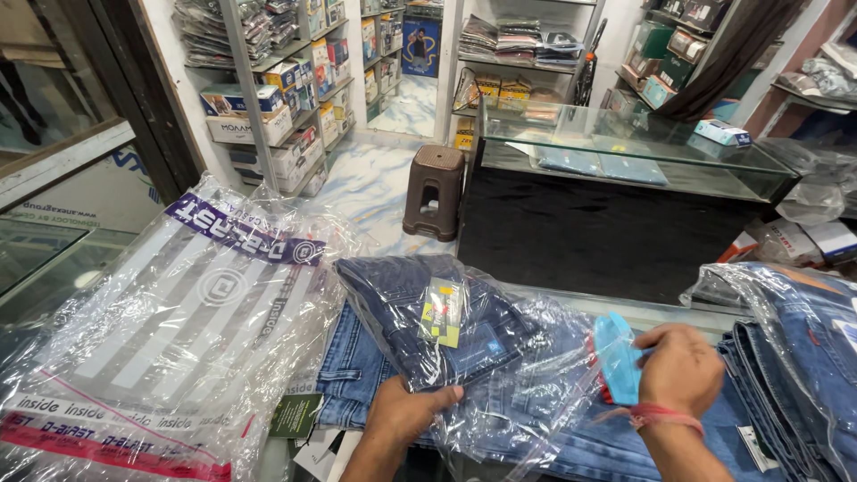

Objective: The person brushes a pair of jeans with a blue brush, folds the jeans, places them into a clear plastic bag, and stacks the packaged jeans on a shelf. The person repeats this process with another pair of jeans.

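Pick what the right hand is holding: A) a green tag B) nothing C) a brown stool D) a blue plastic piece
D: the right hand pinches a small blue plastic piece at the edge of the clear bag, while the left hand presses on the bagged jeans.

I stand in a clothing shop. Behind the glass display counter (625, 147), shelves (286, 89) hold boxed and folded garments; before it sit a brown stool (434, 192) and bagged jeans (428, 326) (tags attached).
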